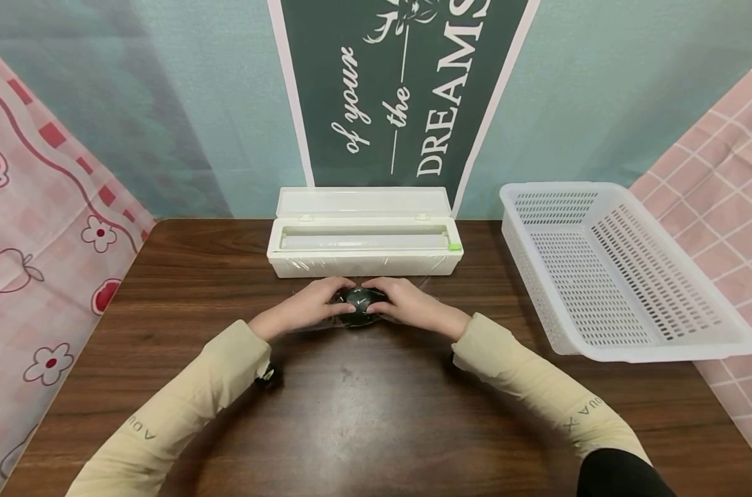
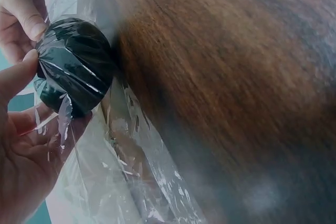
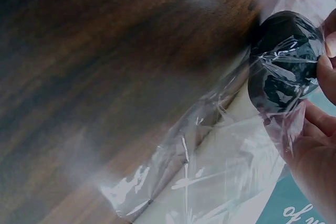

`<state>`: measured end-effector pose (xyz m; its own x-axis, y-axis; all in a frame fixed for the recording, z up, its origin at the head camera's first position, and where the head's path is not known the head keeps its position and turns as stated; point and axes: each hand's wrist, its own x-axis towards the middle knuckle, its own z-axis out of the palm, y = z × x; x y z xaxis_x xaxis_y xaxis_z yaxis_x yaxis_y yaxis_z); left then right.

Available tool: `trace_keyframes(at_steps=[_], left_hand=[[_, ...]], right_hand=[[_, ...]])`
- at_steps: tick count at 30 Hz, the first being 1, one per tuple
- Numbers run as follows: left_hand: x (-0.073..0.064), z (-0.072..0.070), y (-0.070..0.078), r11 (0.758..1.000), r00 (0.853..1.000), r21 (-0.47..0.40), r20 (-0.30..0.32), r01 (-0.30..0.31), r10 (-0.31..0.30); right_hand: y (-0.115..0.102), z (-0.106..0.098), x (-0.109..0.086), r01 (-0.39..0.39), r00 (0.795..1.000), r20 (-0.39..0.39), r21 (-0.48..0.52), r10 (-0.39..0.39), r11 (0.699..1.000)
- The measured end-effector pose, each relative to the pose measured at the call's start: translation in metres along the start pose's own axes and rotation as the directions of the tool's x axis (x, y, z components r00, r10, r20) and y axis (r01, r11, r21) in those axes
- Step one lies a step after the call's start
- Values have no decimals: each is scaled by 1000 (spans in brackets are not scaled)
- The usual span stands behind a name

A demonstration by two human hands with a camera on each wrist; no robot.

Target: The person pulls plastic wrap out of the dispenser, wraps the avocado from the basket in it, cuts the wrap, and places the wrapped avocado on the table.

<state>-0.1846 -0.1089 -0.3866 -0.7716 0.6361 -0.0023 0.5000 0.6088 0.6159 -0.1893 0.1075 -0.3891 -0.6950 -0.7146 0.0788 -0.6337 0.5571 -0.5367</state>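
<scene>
A dark green, rounded object point(image 1: 360, 301) sits on the table right in front of the white cling film dispenser point(image 1: 364, 265). Clear cling film point(image 2: 149, 169) is drawn tightly over it, gathered into creases near the thumbs in the left wrist view. My left hand point(image 1: 311, 304) grips it from the left, thumb on the near side and fingers round the far side. From the right, my right hand point(image 1: 413, 304) holds it the same way, the two thumbs almost meeting on top. Loose film point(image 3: 210, 150) spreads out from it beside the dispenser.
The dispenser's lid point(image 1: 363, 201) stands raised, showing the film roll point(image 1: 364, 241) inside and a green slider point(image 1: 454, 246) at its right end. To the right is a white plastic basket point(image 1: 546, 314). A fabric backdrop point(image 1: 226, 103) rises behind the wooden table point(image 1: 363, 428).
</scene>
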Motion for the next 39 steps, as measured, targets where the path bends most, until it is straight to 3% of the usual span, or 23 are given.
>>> trace_keyframes(at_steps=[5,12,21,39], left_hand=[[-2,1,2,999,999,46,-29,-24,25],[-2,-1,4,994,999,100,-6,-42,42],[-4,-3,9,992,1000,124,23,-14,12],[0,-6,12,989,998,138,16,-57,55]], right_hand=[[-2,-1,0,14,1000,10,3,-14,1000],[-4,-3,-1,27,999,25,-10,-26,1000],[-8,-5,-3,10,999,36,-21,-10,1000],[-8,-24,-6,23,999,-33,-51,-24,998]])
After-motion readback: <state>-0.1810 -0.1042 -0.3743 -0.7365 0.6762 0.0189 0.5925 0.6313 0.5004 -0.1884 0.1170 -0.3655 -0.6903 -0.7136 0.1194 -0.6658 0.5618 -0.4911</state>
